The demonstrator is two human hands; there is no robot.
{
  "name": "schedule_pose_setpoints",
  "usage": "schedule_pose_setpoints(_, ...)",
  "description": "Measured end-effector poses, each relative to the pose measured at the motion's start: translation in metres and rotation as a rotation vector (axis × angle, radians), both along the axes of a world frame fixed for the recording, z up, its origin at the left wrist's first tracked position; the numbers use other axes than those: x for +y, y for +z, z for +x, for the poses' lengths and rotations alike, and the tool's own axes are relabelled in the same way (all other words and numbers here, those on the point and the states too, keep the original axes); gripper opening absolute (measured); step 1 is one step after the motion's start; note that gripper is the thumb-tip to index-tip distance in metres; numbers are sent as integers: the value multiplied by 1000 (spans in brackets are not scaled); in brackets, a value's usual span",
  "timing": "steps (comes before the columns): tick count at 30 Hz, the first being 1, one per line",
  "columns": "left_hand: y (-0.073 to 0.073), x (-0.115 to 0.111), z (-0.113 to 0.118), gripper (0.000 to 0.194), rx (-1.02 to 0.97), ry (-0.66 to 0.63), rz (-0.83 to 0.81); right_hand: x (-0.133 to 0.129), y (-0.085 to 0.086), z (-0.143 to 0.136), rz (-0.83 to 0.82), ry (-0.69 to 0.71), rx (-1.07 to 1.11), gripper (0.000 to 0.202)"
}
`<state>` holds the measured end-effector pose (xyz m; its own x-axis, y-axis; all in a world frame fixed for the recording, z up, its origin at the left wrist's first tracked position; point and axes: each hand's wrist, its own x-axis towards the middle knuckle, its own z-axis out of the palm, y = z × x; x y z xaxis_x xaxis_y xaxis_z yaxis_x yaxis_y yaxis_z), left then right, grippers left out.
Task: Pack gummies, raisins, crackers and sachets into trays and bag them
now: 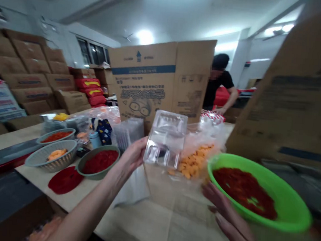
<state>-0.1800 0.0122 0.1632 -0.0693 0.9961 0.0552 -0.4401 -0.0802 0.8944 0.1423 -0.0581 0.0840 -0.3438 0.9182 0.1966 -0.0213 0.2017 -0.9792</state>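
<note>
My left hand (137,152) is closed on the edge of a clear plastic tray (166,136) with moulded compartments, held up above the table. No contents show in it. My right hand (227,212), partly blurred, is beside the bright green basin (293,207), its fingers stretched out and thumb apart. Whether it touches the basin's side I cannot tell. Dark red pieces (244,191) lie in the basin. Behind the tray, a clear plastic bag (216,136) lies open with orange pieces (194,163) spilling towards its mouth.
On the left are a grey-green bowl of red pieces (100,162), a red disc (65,181), a basket (37,158) with orange pieces and another bowl (56,135). Stacked clear trays (130,131) adjoin a tall cardboard box (152,86). A person (222,83) bends behind it.
</note>
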Motion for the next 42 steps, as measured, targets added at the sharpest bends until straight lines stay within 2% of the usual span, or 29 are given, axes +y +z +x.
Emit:
schedule_pose_setpoints(3, -54, -56, 66, 30, -177, -119, -168, -12, 7, -31, -187, 22, 371, 69)
schedule_pose_setpoints(5, -78, -85, 99, 36, -208, -78, -215, -15, 4, -41, -194, -87, 451, 77)
schedule_pose_setpoints(8, -101, -116, 130, 38, -161, 129, -168, -26, -12, -30, -274, -296, 291, 92)
schedule_pose_setpoints(10, -112, -133, 138, 33, -8, 331, -41, -40, -22, -11, -451, -357, 199, 90)
schedule_pose_setpoints(11, -118, -141, 138, 28, 128, 410, 60, -48, -25, 0, -573, -316, 203, 87)
schedule_pose_setpoints(12, -123, -148, 137, 22, 289, 449, 198, -57, -27, 10, -696, -216, 242, 85)
schedule_pose_setpoints(13, -128, -155, 134, 17, 461, 416, 366, -65, -26, 19, -799, -77, 311, 85)
schedule_pose_setpoints(14, -133, -161, 131, 13, 622, 299, 539, -72, -24, 26, -860, 79, 399, 86)
schedule_pose_setpoints(15, -136, -165, 128, 13, 748, 121, 688, -77, -22, 33, -866, 222, 480, 87)
schedule_pose_setpoints(16, -138, -168, 127, 16, 828, -81, 790, -81, -19, 37, -803, 306, 526, 86)
schedule_pose_setpoints(17, -139, -171, 126, 20, 864, -279, 818, -84, -16, 41, -668, 324, 497, 84)
schedule_pose_setpoints(18, -138, -172, 127, 24, 854, -437, 764, -85, -15, 42, -503, 297, 407, 81)
schedule_pose_setpoints(19, -135, -173, 129, 29, 785, -543, 643, -87, -14, 41, -347, 258, 282, 81)
schedule_pose_setpoints(20, -132, -173, 133, 35, 657, -597, 488, -88, -14, 38, -202, 214, 135, 83)
schedule_pose_setpoints(22, -123, -174, 144, 51, 318, -608, 161, -91, -16, 27, 69, 108, -150, 90)
schedule_pose_setpoints(24, -115, -177, 157, 55, 71, -498, -88, -96, -19, 13, 294, 5, -365, 97)
schedule_pose_setpoints(26, -110, -179, 167, 43, 13, -333, -220, -101, -22, -1, 490, -58, -548, 101)
schedule_pose_setpoints(27, -109, -181, 170, 40, 20, -243, -252, -102, -23, -5, 529, -58, -601, 103)
schedule_pose_setpoints(31, -109, -180, 174, 33, 66, 8, -240, -103, -23, -9, 478, -80, -776, 101)
schedule_pose_setpoints(34, -108, -176, 172, 31, 98, 83, -167, -99, -21, -1, 401, -161, -884, 101)
schedule_pose_setpoints(36, -102, -174, 172, 31, 109, 42, -142, -94, -21, 7, 368, -163, -901, 103)
schedule_pose_setpoints(38, -97, -173, 176, 31, 81, -52, -147, -87, -24, 16, 311, -126, -835, 101)
schedule_pose_setpoints(40, -93, -172, 182, 30, -13, -146, -168, -81, -30, 23, 227, -44, -663, 94)
schedule_pose_setpoints(42, -93, -171, 189, 30, -130, -185, -203, -78, -38, 26, 147, 14, -442, 85)
